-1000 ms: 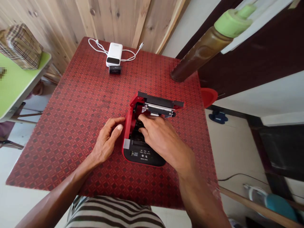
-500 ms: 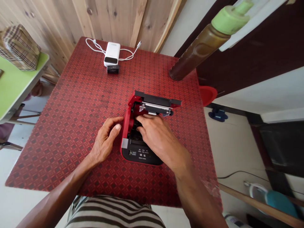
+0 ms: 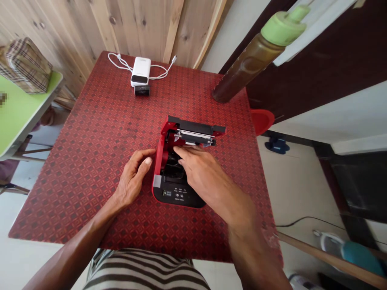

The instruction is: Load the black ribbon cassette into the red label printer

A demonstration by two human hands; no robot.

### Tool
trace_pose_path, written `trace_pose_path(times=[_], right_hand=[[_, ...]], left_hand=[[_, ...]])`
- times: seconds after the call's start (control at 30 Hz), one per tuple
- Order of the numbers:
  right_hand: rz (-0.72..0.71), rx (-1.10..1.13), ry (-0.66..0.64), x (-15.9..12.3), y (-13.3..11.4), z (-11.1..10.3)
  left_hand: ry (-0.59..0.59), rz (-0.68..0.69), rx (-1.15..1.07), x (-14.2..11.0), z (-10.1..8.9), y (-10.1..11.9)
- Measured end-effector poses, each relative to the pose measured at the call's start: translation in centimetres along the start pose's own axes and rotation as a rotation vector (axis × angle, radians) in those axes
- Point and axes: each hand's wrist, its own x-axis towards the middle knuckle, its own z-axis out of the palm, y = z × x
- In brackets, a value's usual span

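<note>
A red and black label printer (image 3: 178,199) sits on the table with its lid (image 3: 193,125) tilted up at the back. The roller and a white strip show under the lid. My right hand (image 3: 201,167) reaches into the printer's dark compartment from the right; index finger and thumb are apart, and the other fingertips are hidden. Nothing shows between that finger and thumb. My left hand (image 3: 133,177) rests at the printer's left wall, open, fingers bent loosely and fingertips at or very near the red side.
A white power bank (image 3: 141,69) with a white cable (image 3: 163,74) lies at the back beside a small black object (image 3: 142,90). A tall brown bottle with a green cap (image 3: 282,28) stands at the back right. Left is a green table (image 3: 30,102) with a plaid cover (image 3: 28,66).
My right hand has shifted slightly within the compartment, uncovering more of its dark interior. My left hand stays by the printer's side. The whole view has moved a little.
</note>
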Motion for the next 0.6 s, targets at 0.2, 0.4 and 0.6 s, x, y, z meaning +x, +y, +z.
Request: trace_pose_path(times=[0.2, 0.4, 0.6], right_hand=[[-0.126, 0.15, 0.035, -3.6, 0.6, -1.9], [-0.173, 0.253, 0.019, -4.3, 1.8, -1.6], [-0.17, 0.363, -0.004, -3.4, 2.8, -1.8]], left_hand=[[0.082, -0.003, -0.003, 0.0, -0.6, 0.3], [0.112, 0.151, 0.141, -0.7, -0.8, 2.3], [0.061, 0.317, 0.264, -1.2, -0.7, 4.4]])
